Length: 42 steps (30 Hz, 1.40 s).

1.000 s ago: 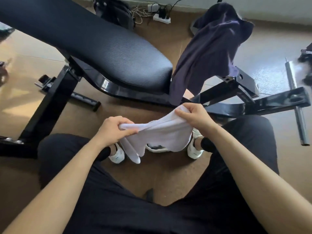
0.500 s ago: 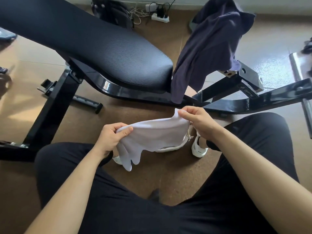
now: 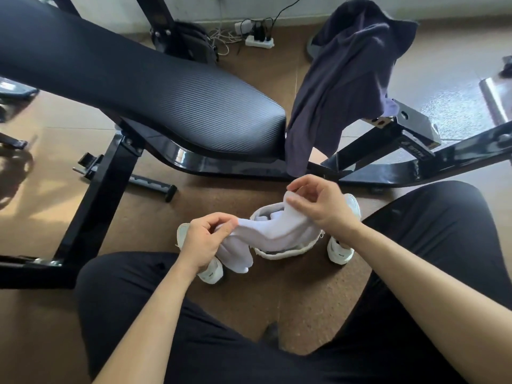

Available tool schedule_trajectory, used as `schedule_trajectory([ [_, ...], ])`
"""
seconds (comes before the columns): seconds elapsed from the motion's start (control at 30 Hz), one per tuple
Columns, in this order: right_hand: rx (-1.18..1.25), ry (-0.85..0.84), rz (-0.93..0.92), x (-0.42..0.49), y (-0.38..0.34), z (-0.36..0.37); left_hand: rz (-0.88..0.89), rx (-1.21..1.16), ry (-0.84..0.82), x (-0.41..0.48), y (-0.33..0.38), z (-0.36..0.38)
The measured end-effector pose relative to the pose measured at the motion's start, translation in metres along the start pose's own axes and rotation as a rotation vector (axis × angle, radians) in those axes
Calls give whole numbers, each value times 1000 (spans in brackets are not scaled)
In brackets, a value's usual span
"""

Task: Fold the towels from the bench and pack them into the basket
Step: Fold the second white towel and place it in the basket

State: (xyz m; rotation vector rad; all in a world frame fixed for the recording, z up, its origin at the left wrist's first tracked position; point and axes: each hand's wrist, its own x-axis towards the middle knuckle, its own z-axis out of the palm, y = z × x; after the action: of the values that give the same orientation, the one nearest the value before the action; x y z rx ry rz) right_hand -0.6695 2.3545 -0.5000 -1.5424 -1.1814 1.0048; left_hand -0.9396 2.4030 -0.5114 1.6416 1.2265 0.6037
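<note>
Noted soft white towel (image 3: 273,231) slung between both grips, long axis left-low to right-high, directly above the small white woven basket (image 3: 279,255) on the floor. Left hand (image 3: 202,242) pinched one end, right hand (image 3: 325,206) the other; I judged the right nearer.

White towel (image 3: 277,231): soft and crumpled; pinched at one end by the left hand (image 3: 202,239) and at the other by the right hand (image 3: 324,206); its middle sags over the basket.
Basket (image 3: 282,254): white, round-rimmed, upright on the floor, partly hidden under the white towel.
Dark towel (image 3: 346,79): navy-purple, unfolded, draped at the end of the padded surface (image 3: 138,87).
</note>
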Motion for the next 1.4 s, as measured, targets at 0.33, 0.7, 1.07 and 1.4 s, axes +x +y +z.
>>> schedule_trajectory([
  [0.33,-335,-292,-90,-8,-1,39,74,22,-148,0,17,16],
  [0.7,-227,129,15,16,6,-4,-115,198,-184,4,6,5],
  [1.07,-165,560,135,35,23,-66,-203,300,-115,4,-15,-24],
  [1.4,-184,545,232,37,36,-67,-315,274,5,7,-19,-20],
])
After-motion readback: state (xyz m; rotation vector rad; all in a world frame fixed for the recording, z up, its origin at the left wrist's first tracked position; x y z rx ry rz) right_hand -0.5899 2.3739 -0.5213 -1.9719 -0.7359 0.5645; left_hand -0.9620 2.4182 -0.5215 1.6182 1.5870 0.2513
